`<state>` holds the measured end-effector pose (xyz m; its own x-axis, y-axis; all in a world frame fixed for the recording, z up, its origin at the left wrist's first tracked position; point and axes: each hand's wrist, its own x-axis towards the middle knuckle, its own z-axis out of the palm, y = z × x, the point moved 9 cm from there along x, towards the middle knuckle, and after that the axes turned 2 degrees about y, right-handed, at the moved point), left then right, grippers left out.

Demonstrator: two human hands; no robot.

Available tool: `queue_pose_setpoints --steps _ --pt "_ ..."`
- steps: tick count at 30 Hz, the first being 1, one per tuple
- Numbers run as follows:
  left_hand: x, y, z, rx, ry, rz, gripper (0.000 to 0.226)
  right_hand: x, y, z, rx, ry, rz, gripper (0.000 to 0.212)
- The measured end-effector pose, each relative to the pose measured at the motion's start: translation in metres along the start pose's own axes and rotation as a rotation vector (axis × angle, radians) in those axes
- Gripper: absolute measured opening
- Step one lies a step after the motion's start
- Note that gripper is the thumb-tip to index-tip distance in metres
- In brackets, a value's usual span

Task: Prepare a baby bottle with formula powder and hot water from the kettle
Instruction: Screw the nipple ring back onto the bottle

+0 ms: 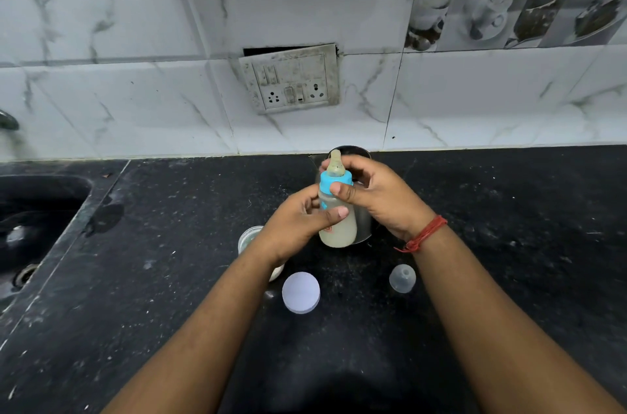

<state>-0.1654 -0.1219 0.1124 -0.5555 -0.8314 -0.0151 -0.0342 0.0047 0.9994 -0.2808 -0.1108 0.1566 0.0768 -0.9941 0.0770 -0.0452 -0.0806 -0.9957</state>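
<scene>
A baby bottle (pixel 339 230) full of cloudy whitish liquid is held upright above the black counter, with a blue ring (pixel 330 183) and a teat (pixel 336 164) on top. My left hand (pixel 298 223) grips the bottle's body. My right hand (pixel 376 196) wraps the blue ring with thumb and fingers. Behind the bottle stands a steel vessel (pixel 363 223), mostly hidden by my hands. A formula jar (pixel 249 237) sits under my left wrist, partly hidden. Its white lid (pixel 301 292) lies flat on the counter. The clear bottle cap (pixel 402 277) stands to the right.
The black stone counter (pixel 509 261) runs to a tiled wall with a switch and socket plate (pixel 291 81). A dark sink (pixel 37 210) is set into the counter at the left, with a tap end (pixel 8 120) above it.
</scene>
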Motion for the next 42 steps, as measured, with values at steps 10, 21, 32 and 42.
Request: queue_pose_setpoints --steps 10,21,32,42 --pt "0.001 0.006 -0.001 0.01 -0.042 -0.01 0.032 -0.001 -0.002 0.001 0.092 -0.032 0.015 0.036" --pt "0.004 -0.002 -0.01 0.222 0.188 0.042 0.04 0.0 0.017 0.004 0.145 0.238 0.057 0.032" --pt "-0.004 -0.003 -0.007 0.309 0.334 0.052 0.037 -0.006 0.026 0.004 0.101 0.354 0.087 0.033" --pt "-0.012 -0.056 0.006 0.199 0.189 -0.096 0.056 -0.043 0.045 -0.036 -0.081 0.395 0.024 0.028"
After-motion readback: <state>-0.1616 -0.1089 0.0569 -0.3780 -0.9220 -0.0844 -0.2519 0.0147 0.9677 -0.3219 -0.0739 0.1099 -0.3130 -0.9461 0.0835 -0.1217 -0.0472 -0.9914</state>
